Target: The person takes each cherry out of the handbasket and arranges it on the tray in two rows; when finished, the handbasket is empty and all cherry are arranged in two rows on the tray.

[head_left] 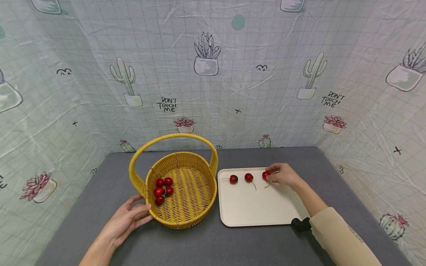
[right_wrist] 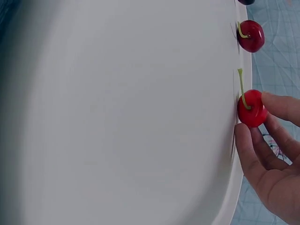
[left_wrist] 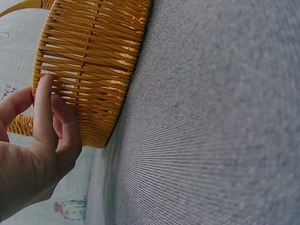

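My right hand (head_left: 282,175) pinches a red cherry (right_wrist: 251,108) between thumb and fingertips at the tray's far edge; the cherry's green stem points away from the fingers. Two more stemmed cherries lie left of it in a row on the cream tray (head_left: 253,212): a dark red one (head_left: 248,177) and another (head_left: 233,179) at the far left. My left hand (head_left: 128,216) rests against the near left side of a yellow wicker basket (head_left: 186,197), its fingertips touching the rim and outer wall. Inside the basket, several red cherries (head_left: 159,191) cluster at the left.
The basket's tall arched handle (head_left: 176,135) rises above it. Basket and tray stand side by side on a grey cloth-covered table (head_left: 213,247). A black object (head_left: 300,224) shows beside the right sleeve, over the tray's near right corner. A patterned curtain (head_left: 229,88) encloses the back and sides.
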The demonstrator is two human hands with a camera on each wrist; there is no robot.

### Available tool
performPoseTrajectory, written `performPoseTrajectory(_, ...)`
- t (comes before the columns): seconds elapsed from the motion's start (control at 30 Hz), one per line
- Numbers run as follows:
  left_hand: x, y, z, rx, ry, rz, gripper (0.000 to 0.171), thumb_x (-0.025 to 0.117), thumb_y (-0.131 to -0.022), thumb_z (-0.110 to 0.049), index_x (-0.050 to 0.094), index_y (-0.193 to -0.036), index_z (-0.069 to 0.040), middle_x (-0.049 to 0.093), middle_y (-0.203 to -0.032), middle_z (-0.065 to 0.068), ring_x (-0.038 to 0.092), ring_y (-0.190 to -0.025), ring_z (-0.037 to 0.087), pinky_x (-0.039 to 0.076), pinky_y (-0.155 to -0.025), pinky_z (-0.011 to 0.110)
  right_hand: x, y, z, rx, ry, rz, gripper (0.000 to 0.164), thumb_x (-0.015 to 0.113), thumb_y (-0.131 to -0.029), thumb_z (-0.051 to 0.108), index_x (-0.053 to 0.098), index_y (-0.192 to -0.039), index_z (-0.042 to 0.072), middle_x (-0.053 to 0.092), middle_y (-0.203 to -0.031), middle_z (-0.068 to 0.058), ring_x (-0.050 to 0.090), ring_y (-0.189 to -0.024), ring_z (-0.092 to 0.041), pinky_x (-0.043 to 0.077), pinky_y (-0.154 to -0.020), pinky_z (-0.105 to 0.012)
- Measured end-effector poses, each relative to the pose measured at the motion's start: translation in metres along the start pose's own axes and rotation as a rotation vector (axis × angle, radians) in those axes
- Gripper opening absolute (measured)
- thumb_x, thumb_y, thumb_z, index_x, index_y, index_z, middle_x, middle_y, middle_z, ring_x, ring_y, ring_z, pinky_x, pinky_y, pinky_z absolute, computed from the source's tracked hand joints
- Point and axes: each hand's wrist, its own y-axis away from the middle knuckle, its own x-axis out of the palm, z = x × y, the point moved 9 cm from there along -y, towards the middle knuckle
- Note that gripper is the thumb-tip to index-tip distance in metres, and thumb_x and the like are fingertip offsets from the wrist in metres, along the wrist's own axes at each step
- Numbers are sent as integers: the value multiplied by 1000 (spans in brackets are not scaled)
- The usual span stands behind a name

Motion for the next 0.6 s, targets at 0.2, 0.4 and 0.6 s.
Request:
performPoseTrajectory(0.2, 0, 0, 0, 1, 5, -1, 77, 61, -106, -15, 8, -159, -1, 54, -138, 25, 64, -119, 27, 54, -101, 46, 0, 1, 5, -8, 18, 17, 40, 72, -93, 1, 60, -128, -14, 63, -118, -26, 65, -97, -25, 61, -81, -34)
performPoseTrajectory(0.4, 0, 0, 0, 3, 9, 4, 77, 61, -106, -15, 7, -159, 0, 54, -138, 25, 63, -120, 29, 54, -100, 45, -2, 2, 11, -27, 57, 62, 43, 73, -93, 4, 59, -130, -13, 63, -121, -26, 64, -100, -26, 60, -85, -39)
performPoseTrajectory(0.6, 0, 0, 0, 5, 7, 12, 78, 61, -106, -15, 6, -159, 0, 57, -135, 23, 63, -120, 29, 54, -100, 45, -8, 5, 21, -45, 93, 87, 46, 72, -94, 6, 57, -133, -14, 60, -126, -29, 61, -111, -34, 58, -93, -47)
